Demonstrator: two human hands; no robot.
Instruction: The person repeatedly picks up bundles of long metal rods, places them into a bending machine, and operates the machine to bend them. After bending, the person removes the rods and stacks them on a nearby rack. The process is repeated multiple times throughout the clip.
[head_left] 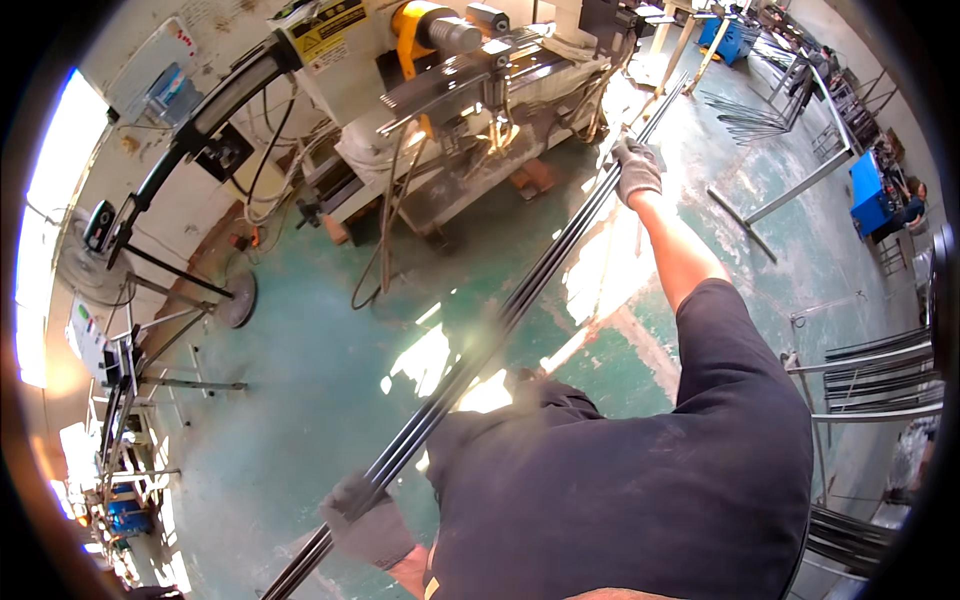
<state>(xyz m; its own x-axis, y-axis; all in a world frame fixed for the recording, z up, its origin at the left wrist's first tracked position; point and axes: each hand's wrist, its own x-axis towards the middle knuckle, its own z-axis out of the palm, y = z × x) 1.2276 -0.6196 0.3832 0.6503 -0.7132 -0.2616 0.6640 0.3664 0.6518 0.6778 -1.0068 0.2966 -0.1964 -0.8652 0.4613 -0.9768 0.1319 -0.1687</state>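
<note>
The rods [545, 273] are long, slim, straight and dark, pale light streaking along them, packed side by side in a bundle. They slant across the person's front, low on the left and high on the right, held above the green floor [290, 370].

Both hands wear grey gloves. The right hand [638, 172], arm stretched far out, is curled closed around the upper part of the bundle. The left hand [382, 530] is wrapped around the lower part, but it's smeared by blur, so I can't make out each finger.

The near end of the rods is cut off at the bottom edge of view; the middle is hazy, and I can't count them surely. The far end thins out in glare beyond the right hand.

A wide stretch of floor lies left of the bundle, bounded by a machine [470, 185] ahead and a stand with a round base [237, 299] at the left. On the right, a metal frame [800, 193] and a rack of dark bars [880, 375] border the space.
</note>
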